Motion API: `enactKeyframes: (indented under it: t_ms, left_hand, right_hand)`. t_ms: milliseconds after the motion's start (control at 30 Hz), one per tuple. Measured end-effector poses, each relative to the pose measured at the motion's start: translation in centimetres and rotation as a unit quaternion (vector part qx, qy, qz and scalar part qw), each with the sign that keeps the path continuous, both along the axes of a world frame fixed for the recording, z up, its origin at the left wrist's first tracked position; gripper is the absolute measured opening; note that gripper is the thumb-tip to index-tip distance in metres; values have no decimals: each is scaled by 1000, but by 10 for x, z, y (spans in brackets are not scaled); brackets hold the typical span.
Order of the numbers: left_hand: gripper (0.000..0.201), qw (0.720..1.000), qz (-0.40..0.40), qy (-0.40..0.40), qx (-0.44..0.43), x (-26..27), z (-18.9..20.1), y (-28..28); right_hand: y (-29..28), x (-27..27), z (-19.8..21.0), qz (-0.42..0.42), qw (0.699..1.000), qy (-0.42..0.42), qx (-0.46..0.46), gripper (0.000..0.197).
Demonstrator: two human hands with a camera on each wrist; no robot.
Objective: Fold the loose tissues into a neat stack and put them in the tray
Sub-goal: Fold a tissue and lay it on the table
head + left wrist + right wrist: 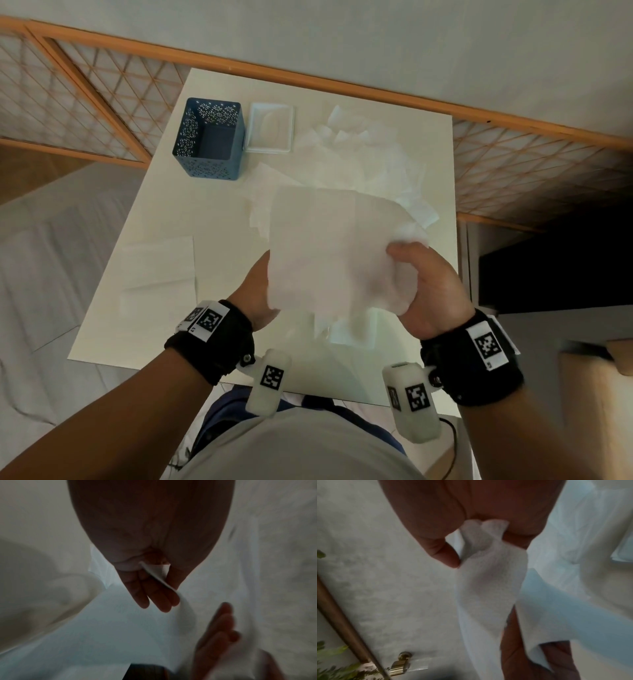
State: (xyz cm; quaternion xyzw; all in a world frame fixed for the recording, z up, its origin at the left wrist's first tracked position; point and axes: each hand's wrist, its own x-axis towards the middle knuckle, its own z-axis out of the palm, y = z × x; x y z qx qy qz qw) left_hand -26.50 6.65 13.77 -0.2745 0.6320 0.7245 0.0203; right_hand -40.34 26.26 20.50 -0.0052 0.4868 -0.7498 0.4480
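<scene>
a white tissue (329, 246) is held up above the table (164, 212) by both hands, pinched at its edge by the left hand (257, 294) and bunched in the gripping right hand (424, 284), while the white tray (270, 127) stands beside a blue basket (209, 137).

Taking the blue perforated basket (209, 140) as the mark: it stands at the far left of the table (113, 329), with the white tray (270, 128) touching its right side, so no hand passes between them. Right of the tray and toward the near side, loose tissues (370, 161) cover the tabletop. Nearer than the basket on the left lies a flat tissue (159, 270), with bare tabletop between it and the basket.
</scene>
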Motion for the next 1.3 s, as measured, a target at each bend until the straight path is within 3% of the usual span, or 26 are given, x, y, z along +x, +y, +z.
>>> enactKeyframes:
  t_ms: [67,167,200,300,333,433,533,633,733,867,967,1033,1167,1300]
  left_hand:
    - [55,999,-7,46,-12,0,7,3]
    - [79,997,8,82,-9,-8,14,4]
    - [75,996,17,83,1,-10,17,5]
    - [31,994,74,42,72,-15,33,4]
    - [25,993,90,31,76,-15,39,3]
    - [29,987,107,-6,120,-14,46,-1]
    - [56,982,78,-3,170,-14,50,-2]
    - [46,988,80,9,134,-12,51,0]
    - [24,999,44,9,5,-9,53,-3]
    - [21,997,-35,3,-71,-5,67,-12]
    - [19,994,-71,-13,-78,-5,74,-21]
    - [29,992,-90,-21,-80,-7,78,-25]
    - [29,990,-120,-18,-72,-13,84,-31]
    - [28,990,-112,-26,-82,-21,81,-34]
  right_hand:
    - [0,-1,-5,-39,999,-17,16,34]
    - [-1,3,-6,-54,997,-29,37,35]
    - [-1,4,-6,-56,997,-27,46,35]
    - [-1,6,-6,-64,994,6,89,30]
    - [0,7,-6,-64,992,22,102,28]
    - [1,7,-5,-51,989,67,120,25]
    - [1,7,-6,-44,989,83,118,26]
    - [4,5,-11,-41,986,97,128,21]
    - [7,0,-14,-44,984,107,133,27]
    - [18,-19,-12,-41,984,142,95,49]
    - [23,-32,-3,31,982,173,69,67]
    - [20,-37,4,82,972,209,72,71]
    - [4,-32,10,163,943,271,107,43]
    - [-4,-23,8,201,937,267,104,40]
